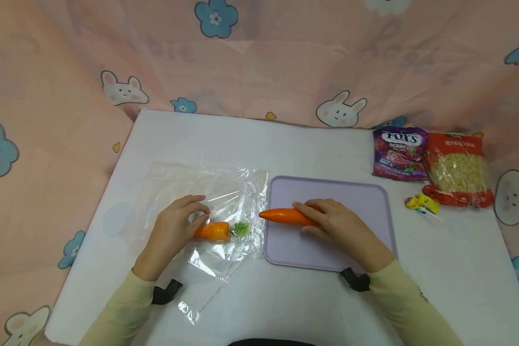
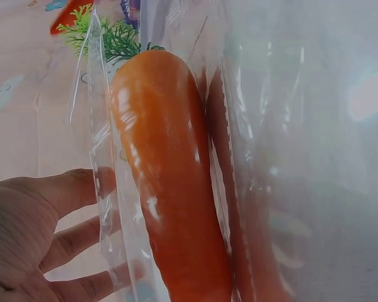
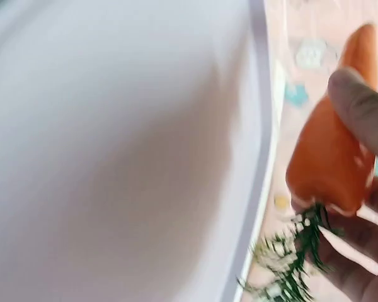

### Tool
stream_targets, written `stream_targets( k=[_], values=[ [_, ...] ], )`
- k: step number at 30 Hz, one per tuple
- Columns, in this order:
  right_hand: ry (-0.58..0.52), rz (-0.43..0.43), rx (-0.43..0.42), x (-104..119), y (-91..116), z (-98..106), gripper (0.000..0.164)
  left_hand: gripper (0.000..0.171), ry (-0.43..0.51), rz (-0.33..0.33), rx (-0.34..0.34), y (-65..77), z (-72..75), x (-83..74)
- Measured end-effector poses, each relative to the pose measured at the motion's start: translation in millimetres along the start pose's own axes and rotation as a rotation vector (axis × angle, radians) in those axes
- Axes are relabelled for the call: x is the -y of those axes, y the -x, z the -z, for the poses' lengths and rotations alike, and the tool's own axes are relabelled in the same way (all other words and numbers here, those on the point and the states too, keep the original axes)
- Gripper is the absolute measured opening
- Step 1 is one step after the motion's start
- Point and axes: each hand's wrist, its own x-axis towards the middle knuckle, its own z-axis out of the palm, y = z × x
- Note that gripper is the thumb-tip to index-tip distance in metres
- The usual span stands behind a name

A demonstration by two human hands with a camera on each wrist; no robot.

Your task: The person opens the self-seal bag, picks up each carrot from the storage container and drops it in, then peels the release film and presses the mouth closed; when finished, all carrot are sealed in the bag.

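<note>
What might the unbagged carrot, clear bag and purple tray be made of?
Carrot: smooth, perhaps plastic or foam, given its even orange surface.
Bag: thin, glossy plastic film, shown by creases and bright glare.
Tray: likely matte plastic; evenly coloured, without sharp reflections.

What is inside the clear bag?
A carrot with a green top shows through the bag. In the head view, the left hand hides its other end.
</note>
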Motion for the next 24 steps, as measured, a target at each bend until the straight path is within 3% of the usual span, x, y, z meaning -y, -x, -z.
stream_targets(
  k=[6, 14, 18, 21, 24],
  values=[
    [0.018, 0.044, -0.020, 20.1, -30.8, -22.1, 0.056, 0.016, 0.000, 0.005, 0.000, -1.0, 0.4, -1.4],
    [-0.018, 0.033, -0.067, 34.2, -49.4, -39.4, 0.055, 0.017, -0.011, 0.014, 0.010, -2.9, 1.4, -3.5],
    [-0.092, 0.025, -0.043, 38.4, -49.7, -42.2, 0.060, 0.016, -0.017, 0.012, 0.004, -3.3, 2.8, -4.0],
    [-0.130, -0.013, -0.034, 30.7, -41.9, -35.0, 0.066, 0.016, -0.019, 0.012, 0.006, -3.3, 3.0, -4.6],
    [-0.134, -0.036, -0.039, 20.5, -35.3, -28.9, 0.060, 0.016, -0.024, 0.013, 0.004, -3.0, 3.3, -4.8]
  ],
)
